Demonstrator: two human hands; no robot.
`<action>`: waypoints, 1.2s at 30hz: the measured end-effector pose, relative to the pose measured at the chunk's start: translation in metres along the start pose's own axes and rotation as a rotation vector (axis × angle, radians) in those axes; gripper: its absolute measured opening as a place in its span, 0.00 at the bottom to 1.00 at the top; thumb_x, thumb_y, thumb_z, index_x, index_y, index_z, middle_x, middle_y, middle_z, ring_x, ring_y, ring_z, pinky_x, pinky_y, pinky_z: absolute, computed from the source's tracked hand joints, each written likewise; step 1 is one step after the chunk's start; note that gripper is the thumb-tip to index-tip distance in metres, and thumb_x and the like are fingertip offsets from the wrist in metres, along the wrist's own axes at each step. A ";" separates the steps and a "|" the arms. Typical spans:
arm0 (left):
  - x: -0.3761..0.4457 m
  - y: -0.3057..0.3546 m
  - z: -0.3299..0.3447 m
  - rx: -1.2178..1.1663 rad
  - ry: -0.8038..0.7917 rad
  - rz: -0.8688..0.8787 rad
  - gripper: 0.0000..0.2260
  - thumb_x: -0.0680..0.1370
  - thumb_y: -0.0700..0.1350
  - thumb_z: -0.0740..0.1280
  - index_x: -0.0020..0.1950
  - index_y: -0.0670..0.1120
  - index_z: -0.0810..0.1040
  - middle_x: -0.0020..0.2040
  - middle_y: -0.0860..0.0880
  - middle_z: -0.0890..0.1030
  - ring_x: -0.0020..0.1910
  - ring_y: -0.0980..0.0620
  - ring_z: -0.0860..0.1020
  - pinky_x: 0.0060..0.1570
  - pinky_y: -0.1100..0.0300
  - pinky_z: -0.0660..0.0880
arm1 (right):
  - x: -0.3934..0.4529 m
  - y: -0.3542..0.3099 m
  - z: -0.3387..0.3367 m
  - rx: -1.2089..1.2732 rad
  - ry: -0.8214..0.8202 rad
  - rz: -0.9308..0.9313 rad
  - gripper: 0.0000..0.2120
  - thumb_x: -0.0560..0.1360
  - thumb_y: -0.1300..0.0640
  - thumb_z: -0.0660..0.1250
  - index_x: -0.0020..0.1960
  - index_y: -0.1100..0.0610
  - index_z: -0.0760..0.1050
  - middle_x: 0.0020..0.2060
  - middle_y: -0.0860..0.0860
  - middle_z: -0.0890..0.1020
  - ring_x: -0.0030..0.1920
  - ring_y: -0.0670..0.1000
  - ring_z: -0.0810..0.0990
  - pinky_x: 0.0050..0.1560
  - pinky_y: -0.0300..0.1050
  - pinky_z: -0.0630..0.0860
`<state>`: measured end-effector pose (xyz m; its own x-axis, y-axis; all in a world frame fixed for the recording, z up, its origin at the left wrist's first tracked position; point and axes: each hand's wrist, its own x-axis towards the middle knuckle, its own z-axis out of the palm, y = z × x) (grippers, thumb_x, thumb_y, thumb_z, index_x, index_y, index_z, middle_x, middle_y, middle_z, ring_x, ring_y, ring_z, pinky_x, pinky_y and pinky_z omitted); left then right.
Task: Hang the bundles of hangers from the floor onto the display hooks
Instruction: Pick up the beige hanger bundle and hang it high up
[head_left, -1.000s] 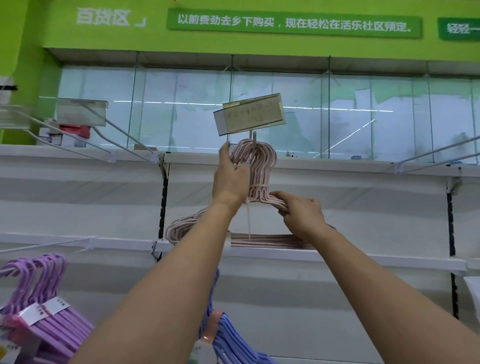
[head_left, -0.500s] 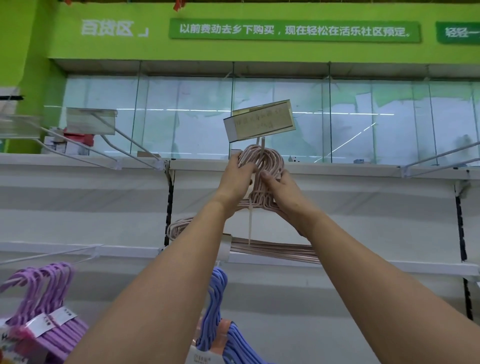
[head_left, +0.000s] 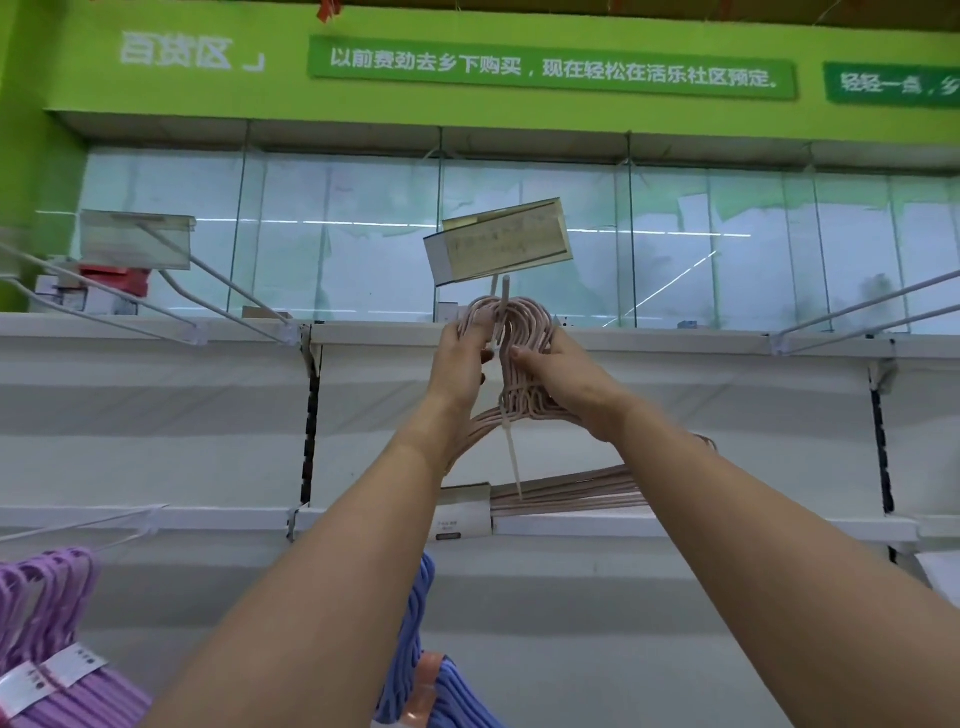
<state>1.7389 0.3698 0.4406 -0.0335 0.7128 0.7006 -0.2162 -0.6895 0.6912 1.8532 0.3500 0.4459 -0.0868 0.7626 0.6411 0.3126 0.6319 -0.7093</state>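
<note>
A bundle of pale pink hangers (head_left: 524, 332), tied with a white zip tie, is raised to the white display hook (head_left: 503, 304) that juts toward me under a tilted price tag holder (head_left: 498, 241). My left hand (head_left: 462, 358) grips the left side of the curved hook tops. My right hand (head_left: 563, 376) holds the necks of the bundle from the right, thumb pressed on the front. The hook's tip sits in front of the hanger tops; whether the bundle hangs on it cannot be told.
Empty white display hooks jut out at upper left (head_left: 171, 291) and upper right (head_left: 852, 312). A purple hanger bundle (head_left: 47, 623) hangs at lower left, a blue one (head_left: 421, 654) at bottom centre. White shelf rails (head_left: 156, 517) cross the wall.
My right hand slid up from the bundle's shoulder to its necks beside my left hand. The bundle rose slightly toward the hook under the price tag.
</note>
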 end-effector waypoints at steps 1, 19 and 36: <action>0.002 0.001 0.002 -0.003 0.016 0.010 0.13 0.81 0.52 0.59 0.60 0.46 0.73 0.54 0.51 0.79 0.50 0.53 0.78 0.43 0.63 0.71 | 0.001 -0.001 0.001 -0.030 0.008 -0.001 0.18 0.81 0.56 0.58 0.69 0.52 0.62 0.57 0.57 0.77 0.52 0.54 0.79 0.53 0.50 0.79; 0.021 -0.006 0.001 0.175 0.062 0.094 0.16 0.84 0.48 0.54 0.70 0.47 0.68 0.64 0.49 0.75 0.56 0.55 0.73 0.39 0.73 0.66 | 0.014 0.027 0.039 -0.140 0.320 -0.056 0.34 0.71 0.44 0.65 0.74 0.42 0.54 0.58 0.49 0.79 0.56 0.56 0.79 0.55 0.60 0.77; -0.012 -0.016 -0.007 1.082 0.135 0.025 0.24 0.83 0.53 0.47 0.78 0.48 0.48 0.63 0.42 0.77 0.65 0.42 0.72 0.71 0.45 0.57 | -0.013 0.065 0.037 -0.670 0.221 -0.109 0.38 0.75 0.30 0.43 0.78 0.48 0.39 0.62 0.53 0.78 0.59 0.59 0.77 0.55 0.51 0.71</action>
<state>1.7354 0.3730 0.4198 -0.1472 0.6600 0.7367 0.7565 -0.4047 0.5137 1.8395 0.3867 0.3804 0.0212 0.6092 0.7928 0.8333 0.4274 -0.3507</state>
